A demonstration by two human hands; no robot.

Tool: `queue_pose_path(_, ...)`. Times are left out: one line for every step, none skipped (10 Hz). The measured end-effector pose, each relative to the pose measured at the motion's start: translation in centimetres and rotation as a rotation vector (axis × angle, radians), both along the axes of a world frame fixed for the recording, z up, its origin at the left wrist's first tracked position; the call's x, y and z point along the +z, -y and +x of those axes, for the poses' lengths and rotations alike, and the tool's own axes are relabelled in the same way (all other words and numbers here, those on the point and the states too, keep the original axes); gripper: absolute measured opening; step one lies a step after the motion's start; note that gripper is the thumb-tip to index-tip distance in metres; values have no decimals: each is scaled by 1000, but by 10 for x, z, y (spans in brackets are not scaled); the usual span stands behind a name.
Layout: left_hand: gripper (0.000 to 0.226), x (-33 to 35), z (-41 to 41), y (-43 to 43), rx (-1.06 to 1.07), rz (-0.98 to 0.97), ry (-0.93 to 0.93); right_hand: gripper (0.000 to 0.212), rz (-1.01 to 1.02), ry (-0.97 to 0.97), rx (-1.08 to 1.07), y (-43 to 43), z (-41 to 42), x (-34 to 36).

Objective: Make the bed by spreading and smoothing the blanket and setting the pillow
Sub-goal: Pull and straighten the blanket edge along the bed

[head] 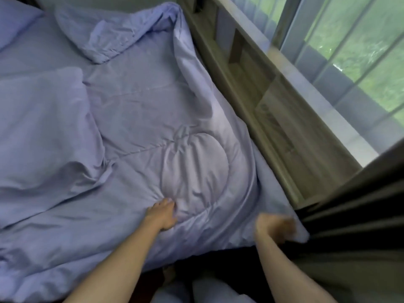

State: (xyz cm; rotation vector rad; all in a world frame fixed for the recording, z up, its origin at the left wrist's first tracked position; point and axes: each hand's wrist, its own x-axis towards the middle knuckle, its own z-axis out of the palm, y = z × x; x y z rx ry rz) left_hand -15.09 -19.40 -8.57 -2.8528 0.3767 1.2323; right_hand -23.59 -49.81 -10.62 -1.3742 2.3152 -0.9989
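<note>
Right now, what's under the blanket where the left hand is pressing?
A rounded bulge shows in the blanket just beyond the left hand. The blanket covers it, so what makes the bulge cannot be seen.

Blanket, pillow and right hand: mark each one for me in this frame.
blanket [153, 106]: head view, on the flat stretch in the middle of the bed.
pillow [15, 25]: head view, on its visible corner at the top left.
right hand [275, 227]: head view, on the blurred fist at the blanket's corner.
</note>
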Motion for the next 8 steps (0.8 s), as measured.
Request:
queue_pose_path(62,-4,-4,5,5,20,120,53,239,-229,875,-25,32,28)
queue_pose_path(49,3,3,6,126,-59,519,52,160,-501,1642,-35,89,44)
queue_pose_path(61,4,14,-8,190,-15,550,55,163,-596,1755,-28,125,41)
queue_pose_path(71,2,30,-40,243,153,373,58,290,-672,1709,-10,140,19)
queue_pose_path(72,0,33,-53,209,162,274,62,310,-601,1694,-11,140,13)
queue_pose_path(75,-7,24,-46,238,99,225,45,366,-321,1584,-12,140,15)
queue_pose_path(76,-10,19,-38,272,85,245,38,327,-301,1554,-6,137,18)
queue_pose_path(72,-10,7,-34,321,46,260,31,293,-350,1516,4,118,14)
